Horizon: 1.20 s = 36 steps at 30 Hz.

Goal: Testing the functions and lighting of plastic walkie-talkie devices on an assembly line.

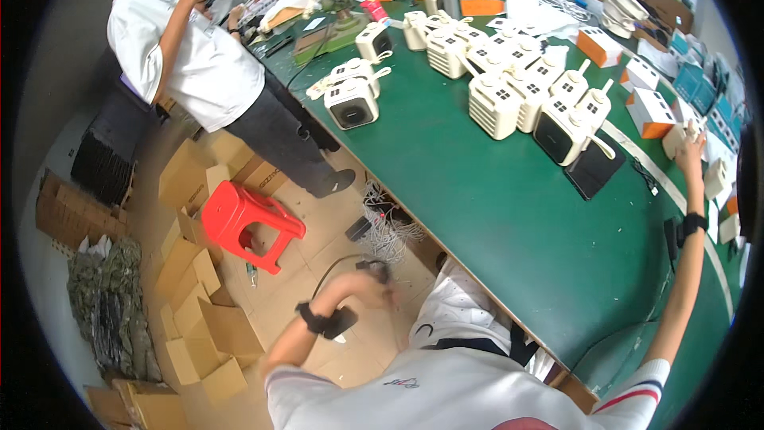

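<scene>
I am judging the work to be partway along: a big cluster of cream box-shaped units (509,84) is already standing in rows at the far middle of the green table (477,199), two more cream units (352,95) are sitting apart at the far left edge, and orange-and-white boxes (649,111) are lying scattered to the right, so plenty is waiting.

I am stretching my right hand (689,146) far out to the right, fingers curled around a small cream unit (678,137) at the table's right side; it looks gripped, though blur is hiding the fingertips.

I am holding my left hand (372,280) low, off the table's near left edge above the floor, closed around a dark tool with a black cable (338,264) looping from it.
</scene>
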Each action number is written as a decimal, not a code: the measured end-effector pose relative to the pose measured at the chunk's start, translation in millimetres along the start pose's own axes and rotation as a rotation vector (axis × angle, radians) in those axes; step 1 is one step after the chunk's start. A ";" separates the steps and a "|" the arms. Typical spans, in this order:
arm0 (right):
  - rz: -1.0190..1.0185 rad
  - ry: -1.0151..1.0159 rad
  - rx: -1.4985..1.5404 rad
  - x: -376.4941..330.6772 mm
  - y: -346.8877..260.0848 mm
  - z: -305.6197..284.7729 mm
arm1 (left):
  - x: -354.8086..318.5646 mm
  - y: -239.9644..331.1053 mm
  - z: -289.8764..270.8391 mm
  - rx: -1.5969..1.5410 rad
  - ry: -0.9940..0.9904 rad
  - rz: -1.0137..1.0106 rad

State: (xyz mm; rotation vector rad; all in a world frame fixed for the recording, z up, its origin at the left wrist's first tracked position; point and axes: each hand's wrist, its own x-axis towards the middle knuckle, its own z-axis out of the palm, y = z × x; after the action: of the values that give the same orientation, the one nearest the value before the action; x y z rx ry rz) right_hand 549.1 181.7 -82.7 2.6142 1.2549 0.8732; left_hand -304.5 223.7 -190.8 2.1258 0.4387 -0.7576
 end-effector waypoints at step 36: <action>-0.745 -0.252 0.867 -221.6 -197.3 -344.6 | 1.6 0.7 -312.5 -0.150 1.397 -0.605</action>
State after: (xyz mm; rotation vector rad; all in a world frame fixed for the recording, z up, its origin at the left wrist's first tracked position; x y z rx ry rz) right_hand 118.7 96.5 36.8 2.2024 2.6525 -0.1808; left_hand -188.9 471.7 -40.0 2.0667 1.8169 0.6185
